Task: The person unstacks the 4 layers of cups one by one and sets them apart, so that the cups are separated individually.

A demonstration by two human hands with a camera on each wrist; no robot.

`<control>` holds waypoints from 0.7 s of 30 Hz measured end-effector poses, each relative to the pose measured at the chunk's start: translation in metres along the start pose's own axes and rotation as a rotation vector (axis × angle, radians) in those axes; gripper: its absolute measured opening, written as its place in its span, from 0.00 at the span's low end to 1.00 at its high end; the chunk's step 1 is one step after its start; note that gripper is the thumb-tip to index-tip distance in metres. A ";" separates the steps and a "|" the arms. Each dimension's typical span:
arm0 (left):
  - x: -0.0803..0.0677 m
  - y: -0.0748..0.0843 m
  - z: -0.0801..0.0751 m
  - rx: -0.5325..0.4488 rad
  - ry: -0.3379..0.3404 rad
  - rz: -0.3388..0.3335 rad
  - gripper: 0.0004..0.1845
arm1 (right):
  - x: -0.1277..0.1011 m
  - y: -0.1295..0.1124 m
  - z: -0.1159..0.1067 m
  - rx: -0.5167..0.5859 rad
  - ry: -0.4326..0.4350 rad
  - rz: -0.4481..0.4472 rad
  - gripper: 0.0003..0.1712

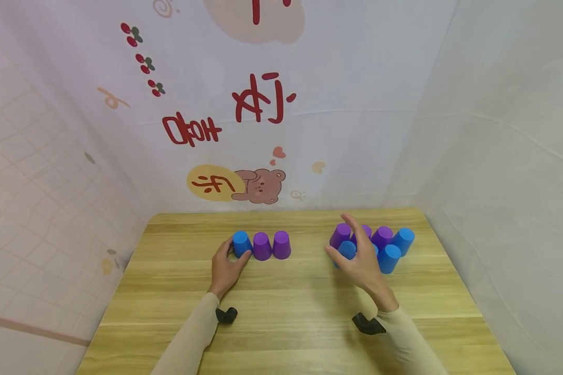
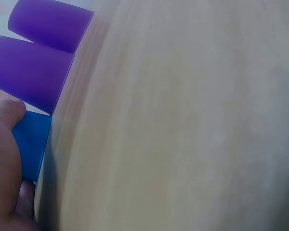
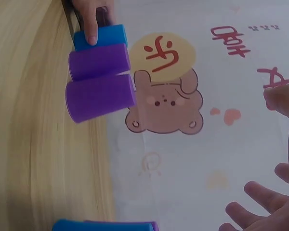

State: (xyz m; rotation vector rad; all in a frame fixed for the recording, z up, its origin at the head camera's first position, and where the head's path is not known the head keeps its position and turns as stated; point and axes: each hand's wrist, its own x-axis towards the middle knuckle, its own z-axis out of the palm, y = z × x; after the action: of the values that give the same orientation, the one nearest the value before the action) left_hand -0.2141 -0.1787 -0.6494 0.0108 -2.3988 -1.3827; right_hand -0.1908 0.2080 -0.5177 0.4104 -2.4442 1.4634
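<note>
Three upturned cups stand in a row on the wooden table (image 1: 291, 302): a blue cup (image 1: 241, 242), then two purple cups (image 1: 261, 246) (image 1: 281, 245). My left hand (image 1: 236, 251) grips the blue cup, thumb on its near side; the left wrist view shows the thumb (image 2: 9, 113) on the blue cup (image 2: 33, 139). At the right is a cluster of purple cups (image 1: 382, 235) and blue cups (image 1: 389, 257). My right hand (image 1: 349, 245) hovers over the cluster's front-left blue cup (image 1: 346, 250), fingers spread and holding nothing; the right wrist view shows its spread fingers (image 3: 260, 207).
A white printed cloth backdrop with a bear (image 1: 260, 186) closes the back, and plain cloth walls (image 1: 497, 182) close the sides. Black wrist mounts (image 1: 226, 314) (image 1: 368, 324) sit on both sleeves. Bare wood lies between the two cup groups and toward the table's front edge.
</note>
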 end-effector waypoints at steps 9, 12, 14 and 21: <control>0.000 0.002 0.000 -0.002 0.006 0.009 0.38 | 0.007 -0.005 0.029 -0.004 -0.067 -0.003 0.53; 0.000 0.001 0.000 -0.011 -0.004 -0.006 0.38 | 0.009 -0.003 0.040 0.003 -0.081 0.000 0.53; -0.001 0.000 -0.001 -0.017 -0.011 -0.017 0.39 | 0.010 0.000 0.046 0.008 -0.088 0.002 0.53; 0.000 0.000 -0.001 -0.026 -0.022 -0.033 0.39 | 0.012 0.006 0.064 0.030 -0.117 0.039 0.54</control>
State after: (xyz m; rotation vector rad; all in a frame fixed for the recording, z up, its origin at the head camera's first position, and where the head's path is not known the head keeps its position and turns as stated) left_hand -0.2136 -0.1799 -0.6491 0.0285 -2.4090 -1.4359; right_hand -0.2087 0.1530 -0.5471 0.4692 -2.5373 1.5342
